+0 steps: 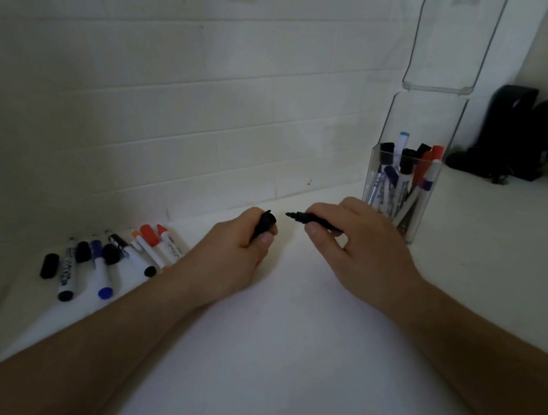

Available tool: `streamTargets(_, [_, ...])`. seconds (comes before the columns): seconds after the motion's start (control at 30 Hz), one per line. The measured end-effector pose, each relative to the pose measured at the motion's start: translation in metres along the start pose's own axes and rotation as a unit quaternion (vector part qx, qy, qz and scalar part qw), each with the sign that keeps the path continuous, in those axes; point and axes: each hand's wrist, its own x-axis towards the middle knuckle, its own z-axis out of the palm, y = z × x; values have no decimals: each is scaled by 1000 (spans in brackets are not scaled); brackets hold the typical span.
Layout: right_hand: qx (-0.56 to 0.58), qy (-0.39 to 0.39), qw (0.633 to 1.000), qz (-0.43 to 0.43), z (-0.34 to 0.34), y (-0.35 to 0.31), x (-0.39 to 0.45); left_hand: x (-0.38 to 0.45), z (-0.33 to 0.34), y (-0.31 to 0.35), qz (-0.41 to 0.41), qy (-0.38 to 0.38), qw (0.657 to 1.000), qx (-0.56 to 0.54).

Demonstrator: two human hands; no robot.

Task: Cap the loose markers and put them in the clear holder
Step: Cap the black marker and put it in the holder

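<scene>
Black marker (316, 220) and black cap (265, 223) showing at centre; orange, blue, black caps lying in loose markers (111, 256) at 9 o'clock; clear holder (402, 188) showing mixed colours at 2 o'clock.

Single head-worn view, wide-angle — looking forward and down, close over white counter (281, 363).

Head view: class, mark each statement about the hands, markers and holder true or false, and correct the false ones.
1. The right hand holds an uncapped black marker. True.
2. The left hand is empty. False: it grips a black cap.
3. The cap is already on the marker. False: a gap separates them.
4. The clear holder has markers in it. True.
5. The loose markers lie right of the holder. False: they lie to its left, by the wall.
</scene>
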Motion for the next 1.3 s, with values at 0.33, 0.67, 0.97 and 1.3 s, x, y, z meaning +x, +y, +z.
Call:
streamTargets(0.33, [-113,-18,990,-87,0,4,-2,-2,3,8,32,-17,993,112])
streamTargets(0.67, [-72,-19,995,-68,-2,-5,0,-6,5,8,-31,13,975,-218])
streamTargets(0.97, [-141,-1,984,-111,-1,-2,-3,-7,15,11,28,60,997,28])
streamTargets(1.3, [-52,-62,990,-112,3,1,-5,-6,15,8,89,58,994,33])
